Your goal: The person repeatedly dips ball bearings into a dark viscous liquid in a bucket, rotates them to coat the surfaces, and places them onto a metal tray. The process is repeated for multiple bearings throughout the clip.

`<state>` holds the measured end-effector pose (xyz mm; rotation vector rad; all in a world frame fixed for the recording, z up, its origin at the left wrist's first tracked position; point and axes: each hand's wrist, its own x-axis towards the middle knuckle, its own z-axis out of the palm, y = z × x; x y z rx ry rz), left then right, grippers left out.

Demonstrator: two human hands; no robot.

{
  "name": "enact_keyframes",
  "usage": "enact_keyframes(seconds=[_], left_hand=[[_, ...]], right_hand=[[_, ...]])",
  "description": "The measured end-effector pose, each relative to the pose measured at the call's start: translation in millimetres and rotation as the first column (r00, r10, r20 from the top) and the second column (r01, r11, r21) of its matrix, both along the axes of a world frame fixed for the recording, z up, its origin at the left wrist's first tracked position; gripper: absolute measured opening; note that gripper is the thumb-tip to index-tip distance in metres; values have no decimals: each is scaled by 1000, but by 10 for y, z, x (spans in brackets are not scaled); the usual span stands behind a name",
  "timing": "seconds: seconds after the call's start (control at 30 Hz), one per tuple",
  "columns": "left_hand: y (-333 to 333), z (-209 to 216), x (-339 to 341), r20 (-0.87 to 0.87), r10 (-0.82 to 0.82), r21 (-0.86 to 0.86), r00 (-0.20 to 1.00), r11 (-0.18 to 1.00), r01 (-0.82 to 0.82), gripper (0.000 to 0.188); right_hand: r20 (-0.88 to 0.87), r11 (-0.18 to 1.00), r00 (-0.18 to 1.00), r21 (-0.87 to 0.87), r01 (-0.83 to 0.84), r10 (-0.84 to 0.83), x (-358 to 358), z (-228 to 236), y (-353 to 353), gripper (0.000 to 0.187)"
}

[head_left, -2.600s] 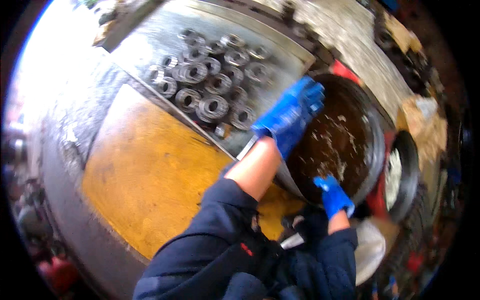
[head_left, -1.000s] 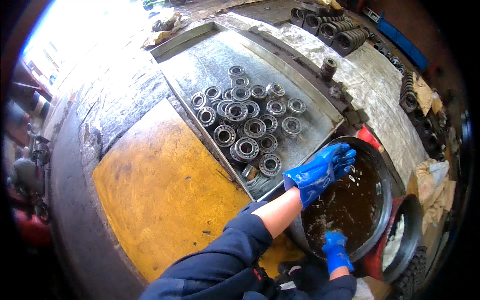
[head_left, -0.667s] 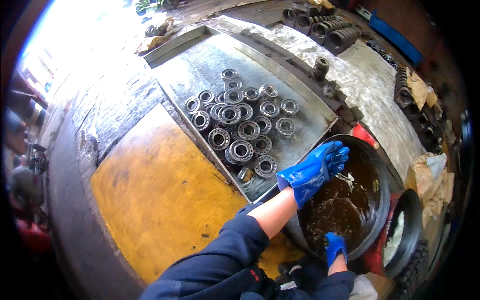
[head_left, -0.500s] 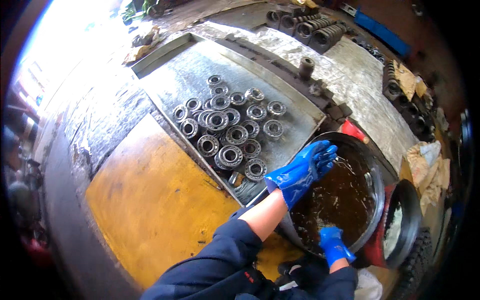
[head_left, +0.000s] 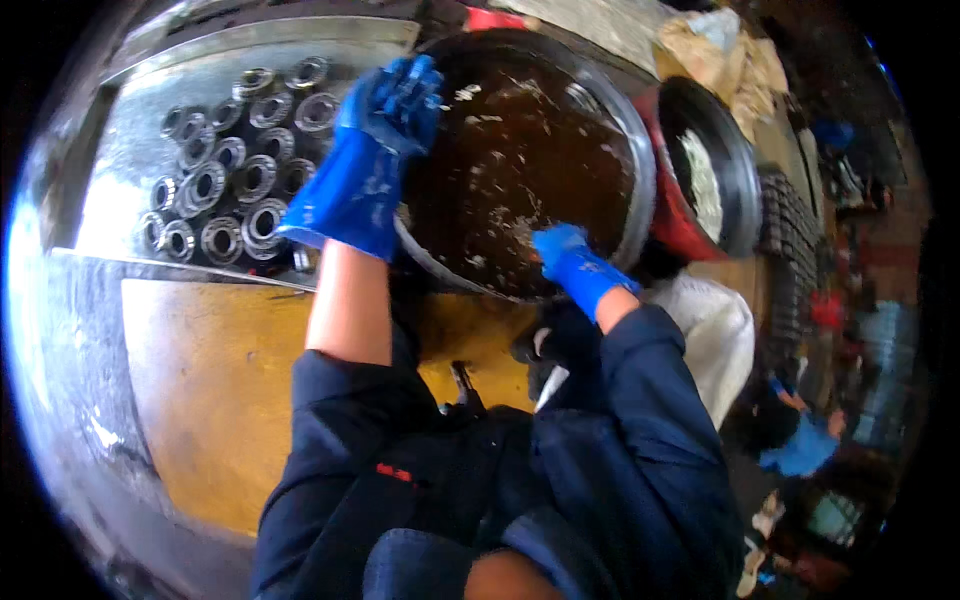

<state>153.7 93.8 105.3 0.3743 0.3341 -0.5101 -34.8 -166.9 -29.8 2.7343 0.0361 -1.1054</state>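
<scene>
My left hand (head_left: 398, 105), in a long blue rubber glove, is over the left rim of a round drum (head_left: 642, 150) of dark brown liquid (head_left: 520, 150). Its fingers are loosely bent with small gaps, and I see nothing in them. My right hand (head_left: 565, 250), gloved in blue too, is closed low over the near right part of the drum. Pale wisps show by its fingertips; what it holds, if anything, I cannot make out. Left of the drum, several ring-shaped ball bearings (head_left: 257, 177) lie loosely grouped in a shallow metal tray (head_left: 125, 215).
A red drum (head_left: 672, 190) with something whitish inside stands right of the liquid. Nearer me is a white sack (head_left: 725, 335). A yellow plate (head_left: 200, 400) lies below the tray. Brown crumpled wrapping (head_left: 745, 70) is at the far right, and a person in blue (head_left: 800, 440) at the lower right.
The view has swung, so the tray and drum sit higher and further left. My left hand stays by the drum, its fingers more bent. My right hand remains closed at the near side.
</scene>
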Motion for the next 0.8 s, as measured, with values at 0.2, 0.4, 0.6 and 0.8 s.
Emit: enact_keyframes(seconds=[0.2,0.4,0.6,0.8], left_hand=[[-120,-10,269,9,-46,116,999,992,45,44],[-32,-741,512,701,-568,682,432,358,-638,46],[43,-1225,732,439,-897,34,56,-45,-998,44],[485,-1629,1054,544,-833,232,100,35,-972,45]], right_hand=[[248,909,892,284,306,-378,-294,-19,-313,50],[206,953,931,55,298,-303,-193,-195,-319,28],[14,997,997,-21,-74,75,-105,-167,-305,24],[119,876,904,327,355,-411,-136,-198,-153,27]])
